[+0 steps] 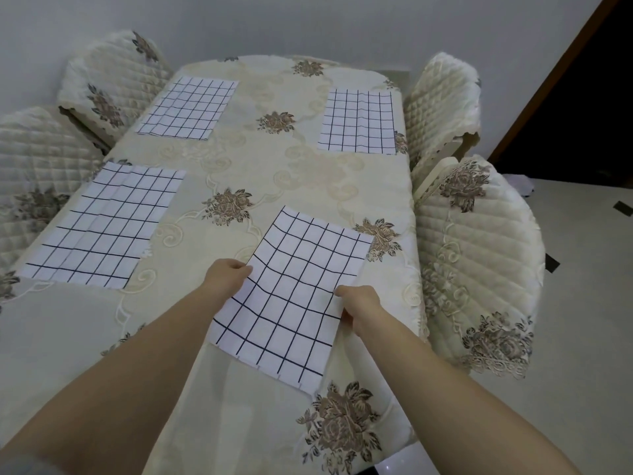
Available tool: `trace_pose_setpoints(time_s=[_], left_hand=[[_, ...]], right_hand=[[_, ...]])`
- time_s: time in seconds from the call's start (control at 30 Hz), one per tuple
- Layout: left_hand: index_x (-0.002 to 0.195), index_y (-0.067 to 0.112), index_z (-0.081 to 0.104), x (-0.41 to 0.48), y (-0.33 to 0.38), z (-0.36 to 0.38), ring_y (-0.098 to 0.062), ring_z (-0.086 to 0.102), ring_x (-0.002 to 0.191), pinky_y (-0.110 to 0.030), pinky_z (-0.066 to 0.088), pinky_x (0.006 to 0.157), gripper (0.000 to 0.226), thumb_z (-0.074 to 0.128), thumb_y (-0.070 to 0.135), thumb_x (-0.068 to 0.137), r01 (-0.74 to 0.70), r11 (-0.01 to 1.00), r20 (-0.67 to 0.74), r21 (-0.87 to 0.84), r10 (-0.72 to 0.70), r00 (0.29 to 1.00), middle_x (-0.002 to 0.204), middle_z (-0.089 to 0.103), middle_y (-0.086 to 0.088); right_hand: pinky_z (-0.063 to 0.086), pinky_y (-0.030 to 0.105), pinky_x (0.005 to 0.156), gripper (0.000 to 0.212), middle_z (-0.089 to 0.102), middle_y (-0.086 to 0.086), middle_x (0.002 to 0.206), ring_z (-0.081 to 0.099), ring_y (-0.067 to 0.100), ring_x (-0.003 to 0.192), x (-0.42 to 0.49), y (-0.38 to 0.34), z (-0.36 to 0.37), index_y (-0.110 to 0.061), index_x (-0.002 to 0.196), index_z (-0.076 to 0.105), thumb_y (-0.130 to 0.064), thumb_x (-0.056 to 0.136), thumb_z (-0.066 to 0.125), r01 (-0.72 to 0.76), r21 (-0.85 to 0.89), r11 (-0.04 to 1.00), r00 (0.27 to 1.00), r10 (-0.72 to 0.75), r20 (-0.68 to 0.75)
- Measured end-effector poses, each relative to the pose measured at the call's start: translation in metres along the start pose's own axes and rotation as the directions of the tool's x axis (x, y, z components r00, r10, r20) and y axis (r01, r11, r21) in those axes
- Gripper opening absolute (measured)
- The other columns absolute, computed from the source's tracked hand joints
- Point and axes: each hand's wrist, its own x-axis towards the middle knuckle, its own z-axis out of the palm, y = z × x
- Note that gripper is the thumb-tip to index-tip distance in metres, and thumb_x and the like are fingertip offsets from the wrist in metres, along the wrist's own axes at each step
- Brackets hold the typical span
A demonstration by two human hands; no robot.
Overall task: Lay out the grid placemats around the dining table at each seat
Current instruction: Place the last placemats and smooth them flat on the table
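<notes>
Between left fingers (240, 265) and right fingers (342, 291) lies placemat (291, 296)

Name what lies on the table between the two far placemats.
Only tablecloth, bearing a brown embroidered flower, lies between the far-left placemat and the far-right placemat; the head view shows it.

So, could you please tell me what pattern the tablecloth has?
The tablecloth is cream with brown roses; head view.

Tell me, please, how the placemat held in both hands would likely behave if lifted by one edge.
Probably floppy: the placemat bows and its grid lines curve between the left hand and right hand gripping its side edges. Likely light, since it looks thin as cloth. It should drape, not roll.
</notes>
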Motion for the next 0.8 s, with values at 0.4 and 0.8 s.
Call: trace_pose_setpoints(time_s=[0.4,0.8], left_hand=[[0.104,-0.001,0.068,0.017,0.011,0.023,-0.021,0.048,0.064,-0.033,0.044,0.058,0.025,0.065,0.017,0.088,0.014,0.996,0.059,-0.093,-0.009,0.998,0.074,0.057,-0.01],[0.097,-0.003,0.066,0.033,0.049,0.072,-0.019,0.062,0.055,-0.023,0.053,0.047,0.011,0.06,0.005,0.091,0.099,0.95,0.211,-0.296,-0.036,0.977,0.078,0.065,-0.015]], right_hand=[[0.049,0.034,0.063,0.014,0.057,0.008,0.07,0.055,0.024,0.068,0.039,-0.005,-0.028,-0.011,0.067,0.055,-0.005,0.079,0.052,0.221,-0.082,0.972,0.96,-0.232,-0.158],[0.041,0.027,0.061,0.011,0.059,0.005,0.071,0.05,0.021,0.066,0.081,-0.044,-0.081,-0.011,0.073,0.061,-0.007,0.079,0.052,0.296,-0.053,0.954,0.929,-0.3,-0.214]])
